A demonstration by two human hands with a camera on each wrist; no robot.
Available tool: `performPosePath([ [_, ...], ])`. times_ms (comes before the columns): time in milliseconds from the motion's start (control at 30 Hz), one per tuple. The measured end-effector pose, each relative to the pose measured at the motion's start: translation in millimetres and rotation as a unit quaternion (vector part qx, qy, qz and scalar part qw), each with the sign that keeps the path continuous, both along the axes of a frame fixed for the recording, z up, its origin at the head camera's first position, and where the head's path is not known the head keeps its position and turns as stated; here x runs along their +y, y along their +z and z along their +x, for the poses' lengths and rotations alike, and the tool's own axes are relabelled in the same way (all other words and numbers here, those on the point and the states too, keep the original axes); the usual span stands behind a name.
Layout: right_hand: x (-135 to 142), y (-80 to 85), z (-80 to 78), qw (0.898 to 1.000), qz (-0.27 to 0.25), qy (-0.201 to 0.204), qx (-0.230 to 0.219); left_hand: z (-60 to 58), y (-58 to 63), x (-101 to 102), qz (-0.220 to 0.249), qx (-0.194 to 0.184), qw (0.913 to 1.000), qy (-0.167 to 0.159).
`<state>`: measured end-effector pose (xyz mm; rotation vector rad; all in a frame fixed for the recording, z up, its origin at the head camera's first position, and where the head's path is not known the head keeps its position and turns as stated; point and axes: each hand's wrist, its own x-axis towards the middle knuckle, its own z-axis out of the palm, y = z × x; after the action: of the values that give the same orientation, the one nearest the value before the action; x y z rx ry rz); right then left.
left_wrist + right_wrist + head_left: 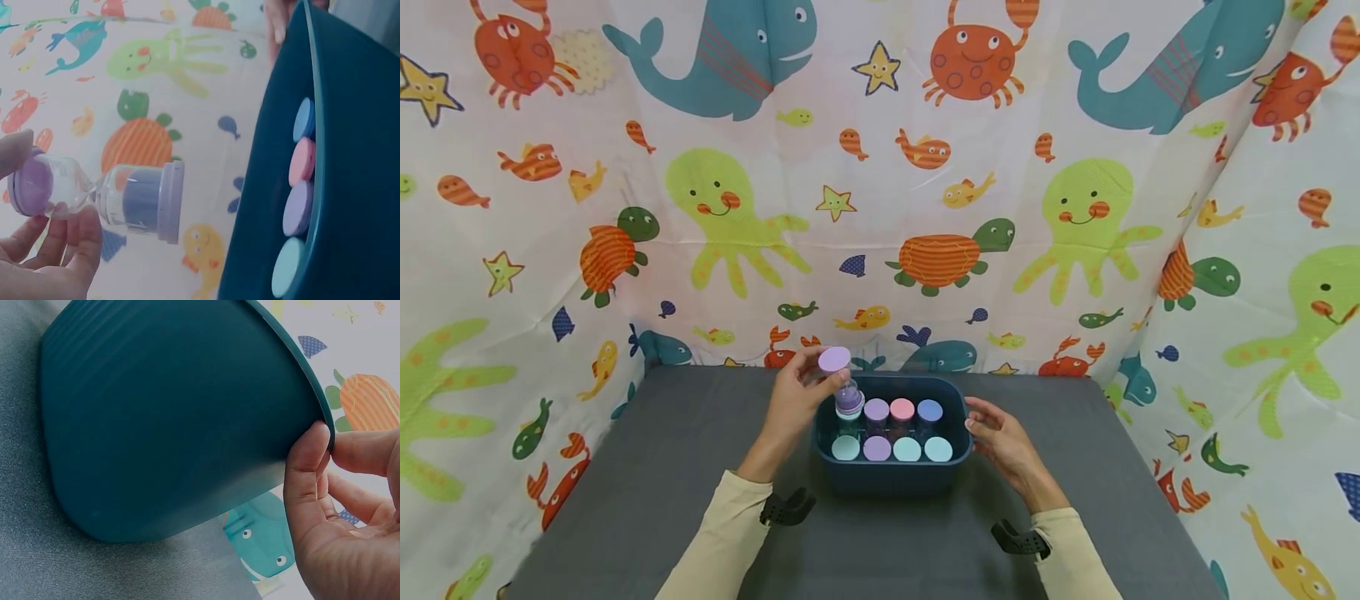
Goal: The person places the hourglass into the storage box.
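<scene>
My left hand (796, 398) grips a sand timer (850, 398) with light purple end caps, held above the back left part of a dark teal bin (891, 481). In the left wrist view, the timer's (142, 199) purple sand lies in the bulb farther from the thumb. At the bin's right end, my right hand (1006, 443) pinches the rim, thumb (307, 462) on the outer wall. Inside the bin, several more sand timers stand in two rows, with mint, purple, pink (902, 409) and blue (929, 410) caps showing. Their lower parts are mostly hidden.
The bin stands on a grey table (700, 467), near its back edge. Behind and on both sides hangs a white cloth (880, 183) printed with sea animals. Each wrist wears a black strap (1021, 539).
</scene>
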<state>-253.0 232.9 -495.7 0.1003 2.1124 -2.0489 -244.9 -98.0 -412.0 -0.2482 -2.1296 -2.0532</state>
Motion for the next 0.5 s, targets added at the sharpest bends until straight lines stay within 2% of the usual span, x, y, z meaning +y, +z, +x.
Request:
performPosePath([
  [200, -0.5, 0.7, -0.4, 1.000, -0.002, 0.002, 0.004, -1.8, 0.7, 15.3, -0.025, -0.025, 0.9990, -0.029],
  [500, 1.1, -0.7, 0.1, 1.000, -0.006, -0.001, 0.006, -1.0, -10.3, 38.1, -0.067, -0.037, 0.9959, -0.047],
])
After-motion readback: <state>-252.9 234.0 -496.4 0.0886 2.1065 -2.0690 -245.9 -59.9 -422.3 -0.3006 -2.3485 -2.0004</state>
